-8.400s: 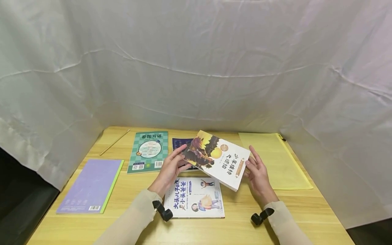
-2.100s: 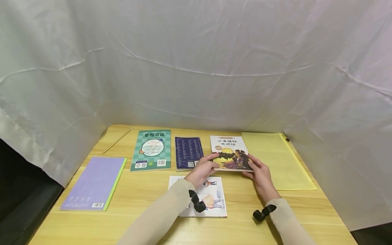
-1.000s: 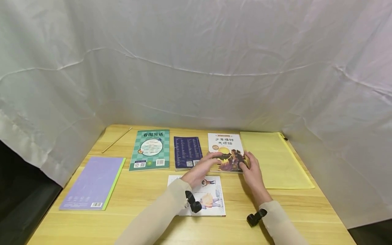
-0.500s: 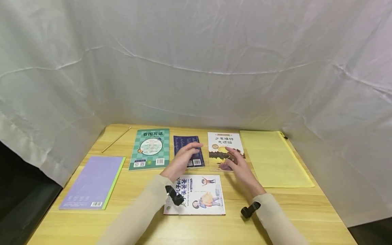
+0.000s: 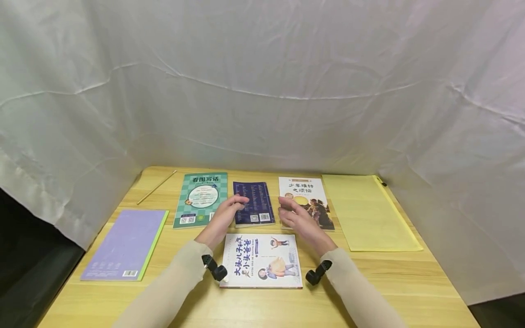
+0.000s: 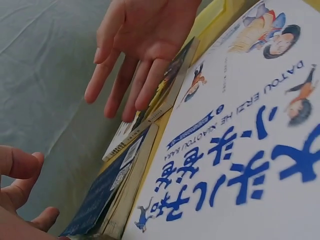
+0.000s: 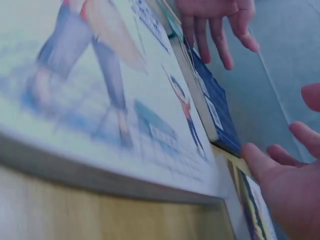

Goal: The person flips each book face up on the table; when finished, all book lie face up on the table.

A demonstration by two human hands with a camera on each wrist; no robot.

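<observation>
A dark blue book (image 5: 255, 200) lies face down on the table, its back cover showing barcodes. My left hand (image 5: 220, 223) hovers by its left edge, fingers loosely bent and holding nothing. On the book's other side, my right hand (image 5: 303, 224) has its fingers stretched out, over the left edge of a white paperback (image 5: 301, 184) with a yellow and black picture. Both hands look raised off the books in the left wrist view, palms facing each other. Nearer me lies a white picture book (image 5: 262, 262) with blue lettering, between my forearms.
A green checked book (image 5: 201, 196) lies left of the blue one, with a thin wooden stick (image 5: 156, 187) beyond it. At far left is a purple notebook (image 5: 123, 243) with a green spine. A yellow zip pouch (image 5: 369, 214) lies at right. Pale cloth (image 5: 262, 91) walls the table (image 5: 184, 305).
The white paperback, earlier held tilted in both hands, was turned and laid between the blue book and the pouch. Both hands let go and moved left, to either side of the blue book.
</observation>
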